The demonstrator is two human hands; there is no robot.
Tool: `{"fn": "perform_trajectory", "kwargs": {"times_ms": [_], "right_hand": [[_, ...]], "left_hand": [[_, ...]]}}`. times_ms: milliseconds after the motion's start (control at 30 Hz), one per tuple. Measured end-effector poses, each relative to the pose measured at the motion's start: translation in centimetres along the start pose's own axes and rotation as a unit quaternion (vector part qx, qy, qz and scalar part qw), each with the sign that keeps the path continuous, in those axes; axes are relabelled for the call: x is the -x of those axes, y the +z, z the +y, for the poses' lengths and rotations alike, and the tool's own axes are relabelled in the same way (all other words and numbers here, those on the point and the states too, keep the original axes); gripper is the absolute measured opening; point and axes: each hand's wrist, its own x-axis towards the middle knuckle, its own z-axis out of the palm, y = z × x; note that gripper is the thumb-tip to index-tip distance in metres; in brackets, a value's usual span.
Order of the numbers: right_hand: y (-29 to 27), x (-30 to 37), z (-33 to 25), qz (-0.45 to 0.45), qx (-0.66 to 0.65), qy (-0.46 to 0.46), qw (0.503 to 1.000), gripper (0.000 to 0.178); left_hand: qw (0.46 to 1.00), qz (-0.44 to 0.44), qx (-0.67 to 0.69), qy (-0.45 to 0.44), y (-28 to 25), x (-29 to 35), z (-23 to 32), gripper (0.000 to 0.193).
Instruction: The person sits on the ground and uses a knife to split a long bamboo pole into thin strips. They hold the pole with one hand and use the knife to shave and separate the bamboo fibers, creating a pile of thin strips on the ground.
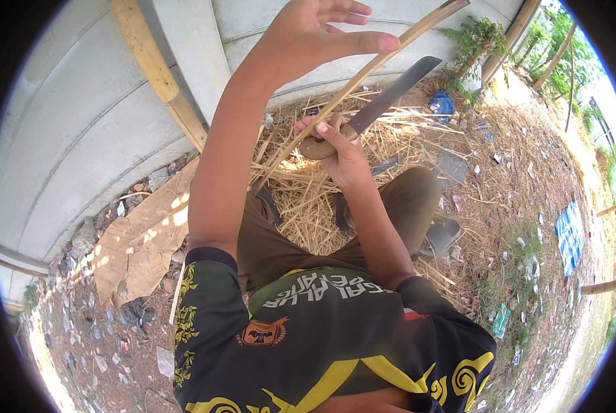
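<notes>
My right hand [346, 157] is closed around the wooden handle of a machete [397, 94], whose dark blade slants up to the right. Some of its fingertips show past the far side of a long, thin bamboo strip [349, 86], which passes beside the handle. The strip runs from between my legs up to the top right. Higher up, my left hand [325, 31] is raised with thumb stretched out and fingers apart. Its thumb tip overlaps the strip's edge in view; whether they touch I cannot tell.
Bamboo shavings [308, 220] cover the ground between my folded legs. A pale panel wall [80, 124] with an upright bamboo pole [160, 72] stands ahead and left. Flattened cardboard [142, 237] lies left; a grey sandal [443, 236] and a blue-white plastic piece [569, 237] lie right.
</notes>
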Motion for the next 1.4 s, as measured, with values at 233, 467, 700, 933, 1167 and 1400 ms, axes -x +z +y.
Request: {"fn": "perform_trajectory", "kwargs": {"times_ms": [233, 467, 700, 933, 1167, 1400], "right_hand": [[2.7, 0.6, -0.9, -0.030, 0.070, 0.042, 0.996, 0.025], [-7.3, 5.2, 3.0, 0.209, 0.208, 0.129, 0.947, 0.025], [-12.3, 8.4, 8.3, 0.336, -0.032, 0.355, 0.872, 0.024], [-15.0, 8.0, 10.1, 0.384, -0.129, 0.421, 0.811, 0.026], [-14.1, 8.2, 9.2, 0.390, -0.095, 0.391, 0.828, 0.025], [-14.2, 8.2, 9.9, 0.362, -0.098, 0.425, 0.824, 0.022]], "left_hand": [[0.942, -0.247, 0.217, -0.068, 1.0, 0.8, 3.8, 0.040], [0.987, 0.124, 0.099, 0.031, -0.5, 3.7, 5.4, 0.041], [0.908, 0.366, 0.047, 0.196, 1.7, 5.9, -2.6, 0.082], [0.903, 0.390, 0.111, 0.141, 9.9, 12.7, -13.0, 0.057], [0.904, 0.387, 0.140, 0.114, 10.2, 17.7, -12.4, 0.056], [0.930, 0.313, 0.175, 0.077, 7.4, 18.0, -12.2, 0.057]]}}
